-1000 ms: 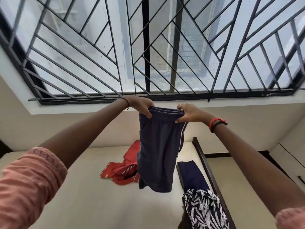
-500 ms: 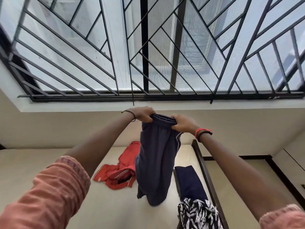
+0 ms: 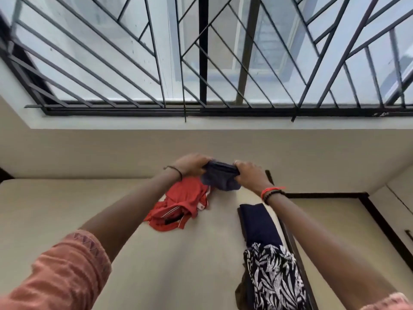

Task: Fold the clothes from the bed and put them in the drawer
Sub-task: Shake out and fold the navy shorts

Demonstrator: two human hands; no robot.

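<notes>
Navy shorts (image 3: 223,178) lie bunched at the far end of the cream bed (image 3: 67,204), close to the wall. My left hand (image 3: 192,164) grips the left end of their waistband and my right hand (image 3: 250,175) grips the right end. A crumpled red garment (image 3: 181,205) lies on the bed just left of and nearer than the shorts. A folded dark navy cloth (image 3: 258,222) and a black-and-white leaf-print garment (image 3: 273,277) lie along the bed's right edge.
The dark bed frame (image 3: 297,258) runs along the right side, with beige floor beyond it. A white cabinet (image 3: 402,204) stands at the far right. A barred window (image 3: 205,54) fills the wall above the bed.
Both hands have moved down and away with the shorts, from hanging in the air to bunched low at the far end of the bed.
</notes>
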